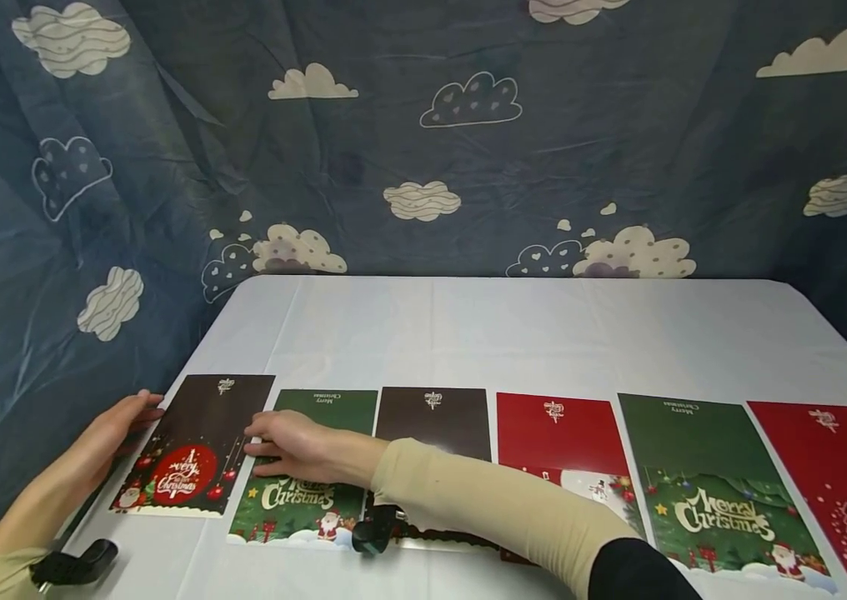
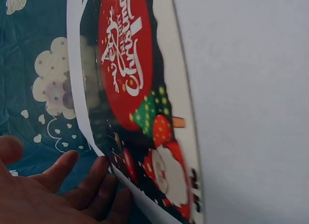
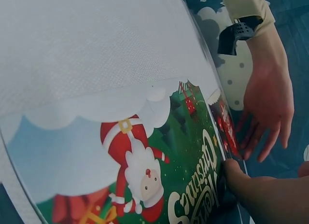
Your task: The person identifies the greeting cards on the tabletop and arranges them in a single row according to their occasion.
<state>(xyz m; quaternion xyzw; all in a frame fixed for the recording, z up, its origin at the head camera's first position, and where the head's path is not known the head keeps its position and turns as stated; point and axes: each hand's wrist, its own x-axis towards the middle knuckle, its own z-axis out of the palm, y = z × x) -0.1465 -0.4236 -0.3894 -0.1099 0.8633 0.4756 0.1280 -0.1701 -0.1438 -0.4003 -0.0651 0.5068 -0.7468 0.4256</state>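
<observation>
A dark brown Christmas card [image 1: 202, 417] with a red circle lies flat at the left end of a row. My left hand [image 1: 110, 429] is at its left edge, fingers fairly straight; in the left wrist view the fingertips [image 2: 99, 173] are by the card's border. My right hand [image 1: 296, 446] reaches across the green Merry Christmas card [image 1: 329, 407], with fingers extended to the dark card's right edge. Its thumb [image 3: 236, 178] shows beside the green card in the right wrist view. Whether either hand presses the card is hard to tell.
Rightward along the white table [image 1: 363, 333] lie another dark card [image 1: 434, 421], a red card [image 1: 558, 425], a second green card [image 1: 694, 437] and a second red card [image 1: 821, 450]. My right sleeve [image 1: 491, 492] covers parts of some. A cloud-patterned cloth [image 1: 363, 167] hangs behind.
</observation>
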